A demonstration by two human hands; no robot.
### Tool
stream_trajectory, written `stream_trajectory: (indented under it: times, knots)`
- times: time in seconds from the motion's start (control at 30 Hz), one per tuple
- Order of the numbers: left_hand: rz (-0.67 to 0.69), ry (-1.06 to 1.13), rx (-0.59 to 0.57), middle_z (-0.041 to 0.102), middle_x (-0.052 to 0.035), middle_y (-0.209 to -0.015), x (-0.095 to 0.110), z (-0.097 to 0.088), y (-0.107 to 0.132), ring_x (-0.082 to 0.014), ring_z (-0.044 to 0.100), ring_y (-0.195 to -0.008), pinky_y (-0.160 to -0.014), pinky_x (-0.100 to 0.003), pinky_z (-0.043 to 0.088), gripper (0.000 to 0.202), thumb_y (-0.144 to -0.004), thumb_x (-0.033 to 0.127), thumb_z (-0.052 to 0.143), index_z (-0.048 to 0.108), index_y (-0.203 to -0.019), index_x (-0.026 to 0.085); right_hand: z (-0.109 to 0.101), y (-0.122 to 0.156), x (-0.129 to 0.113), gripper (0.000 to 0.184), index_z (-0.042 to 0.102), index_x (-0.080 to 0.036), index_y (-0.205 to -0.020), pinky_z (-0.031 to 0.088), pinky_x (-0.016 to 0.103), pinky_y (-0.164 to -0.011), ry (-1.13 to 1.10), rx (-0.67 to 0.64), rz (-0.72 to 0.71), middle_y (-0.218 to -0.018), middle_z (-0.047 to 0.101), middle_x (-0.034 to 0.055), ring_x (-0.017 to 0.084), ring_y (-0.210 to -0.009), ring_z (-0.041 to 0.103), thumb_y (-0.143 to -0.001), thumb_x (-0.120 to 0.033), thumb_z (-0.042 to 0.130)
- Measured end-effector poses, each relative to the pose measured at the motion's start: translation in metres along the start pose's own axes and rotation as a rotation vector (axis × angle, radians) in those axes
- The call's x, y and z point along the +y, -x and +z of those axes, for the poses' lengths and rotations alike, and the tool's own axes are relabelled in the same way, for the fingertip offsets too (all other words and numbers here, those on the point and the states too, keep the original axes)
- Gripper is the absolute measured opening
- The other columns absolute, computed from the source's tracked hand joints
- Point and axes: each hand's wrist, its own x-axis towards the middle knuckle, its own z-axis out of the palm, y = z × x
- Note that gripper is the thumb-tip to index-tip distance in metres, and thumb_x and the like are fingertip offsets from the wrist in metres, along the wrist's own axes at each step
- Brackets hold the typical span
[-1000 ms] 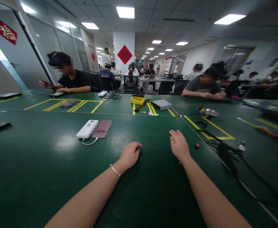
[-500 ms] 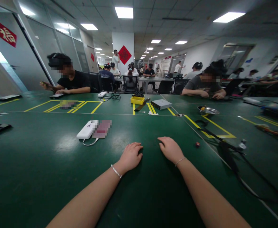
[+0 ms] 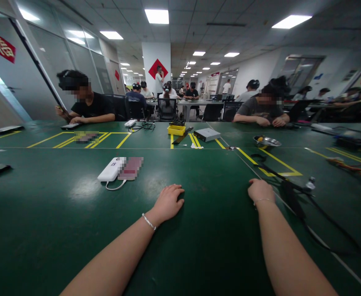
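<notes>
- We count two bare hands at one green table (image 3: 44, 230): the left hand (image 3: 168, 201) and the right hand (image 3: 261, 191), with one bracelet (image 3: 148, 221) at each wrist.
- We count one white power bank (image 3: 110, 169), one white cable (image 3: 115, 189) and one blurred reddish slab (image 3: 131, 168); farther off, one yellow tray (image 3: 176, 131), one grey box (image 3: 207, 135) and one metal bowl (image 3: 269, 142).
- Since half a second ago, the right hand has swung outward to where one small red cube lay, and its cover takes the cube from our sight; the left hand has stayed put.
- We place the small red cube at or under the right fingers, judging by its earlier spot.
- Left fingers lie nearly together, loosely bent, thumb apart.
- Right fingers curl downward with tips hidden; we cannot tell whether they pinch the cube.
</notes>
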Motion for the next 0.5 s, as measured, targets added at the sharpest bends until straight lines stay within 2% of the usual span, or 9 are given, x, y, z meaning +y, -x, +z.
stream_trajectory:
  times: [0.23, 0.5]
  knots:
    - [0.029, -0.005, 0.020, 0.047, -0.0080, -0.123, -0.0026, 0.0026, -0.0002, -0.0225, 0.038, -0.116, -0.099, -0.038, 0.025, 0.036, -0.075, 0.028, 0.048, 0.053, -0.110, 0.019, -0.0035, 0.0041, -0.0037, 0.033, 0.062, -0.021, -0.095, 0.043, 0.036, -0.068, 0.048, 0.041, 0.015, -0.094, 0.060, 0.0130, 0.026, -0.085, 0.055, -0.077, -0.032, 0.036]
    - [0.006, 0.005, 0.000, 0.046, -0.0071, -0.125, -0.0018, 0.0016, -0.0002, -0.0225, 0.036, -0.118, -0.101, -0.038, 0.023, 0.036, -0.076, 0.028, 0.048, 0.053, -0.111, 0.019, -0.0053, 0.0042, -0.0069, 0.035, 0.059, -0.024, -0.098, 0.041, 0.034, -0.064, -0.026, 0.065, 0.013, -0.088, 0.061, 0.0099, 0.024, -0.079, 0.055, -0.080, -0.034, 0.031]
